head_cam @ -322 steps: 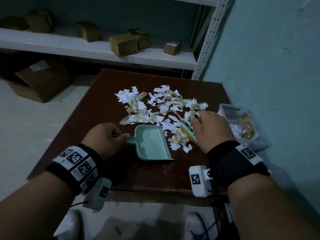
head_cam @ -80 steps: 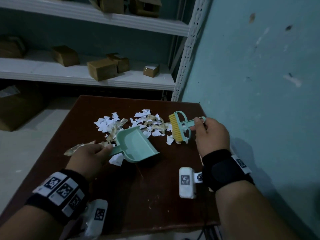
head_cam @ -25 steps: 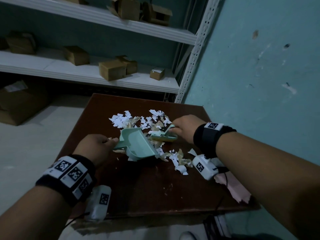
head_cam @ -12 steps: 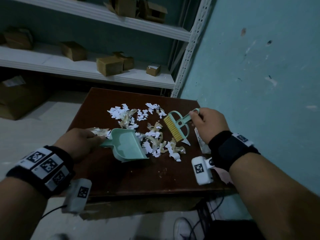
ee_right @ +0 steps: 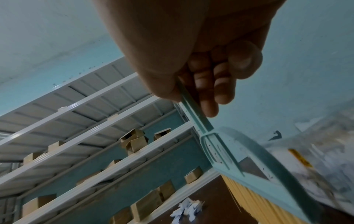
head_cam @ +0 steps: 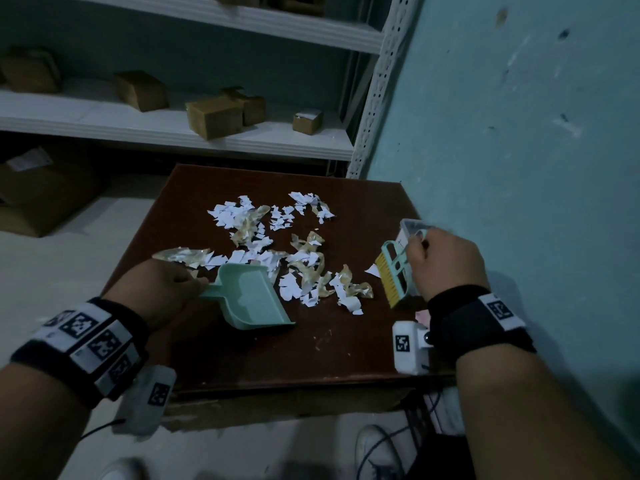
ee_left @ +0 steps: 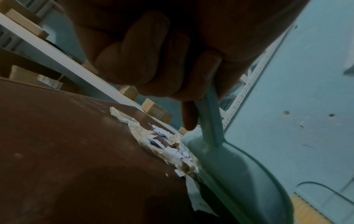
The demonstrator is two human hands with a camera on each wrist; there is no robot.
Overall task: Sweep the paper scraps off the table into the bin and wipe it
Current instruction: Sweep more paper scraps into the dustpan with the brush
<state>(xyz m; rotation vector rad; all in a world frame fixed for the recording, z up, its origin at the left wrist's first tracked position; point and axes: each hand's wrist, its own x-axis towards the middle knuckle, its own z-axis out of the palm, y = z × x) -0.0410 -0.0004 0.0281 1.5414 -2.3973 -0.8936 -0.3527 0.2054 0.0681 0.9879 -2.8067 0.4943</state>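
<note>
Left hand (head_cam: 157, 289): reaching in from the near left edge of the table (head_cam: 311, 355), wristband up; fingers (ee_left: 159, 60) curled round the handle of the dustpan (head_cam: 249, 296).
Dustpan: mint green, tilted on the tabletop, open mouth turned toward the near right; nothing visible inside it.
Right hand (head_cam: 446, 261): near the table's right edge, back of the hand up; fingers (ee_right: 208, 89) and thumb wrapped round the thin handle of the brush (head_cam: 394, 271).
Brush: mint frame, yellow bristles pointing left toward the scraps; head just right of the nearest pieces, contact with the tabletop unclear.
Paper scraps (head_cam: 298, 258): white bits and crumpled yellowish strips spread on the table between the two hands, thickest just past the dustpan's far rim and to its right; smaller clusters farther back toward the table's middle.
Bin (head_cam: 410, 226): clear container at the table's right edge, just beyond the right hand, mostly hidden by it.
Shelves (head_cam: 173, 133): white rack behind the table, carrying small cardboard boxes (head_cam: 214, 117).
</note>
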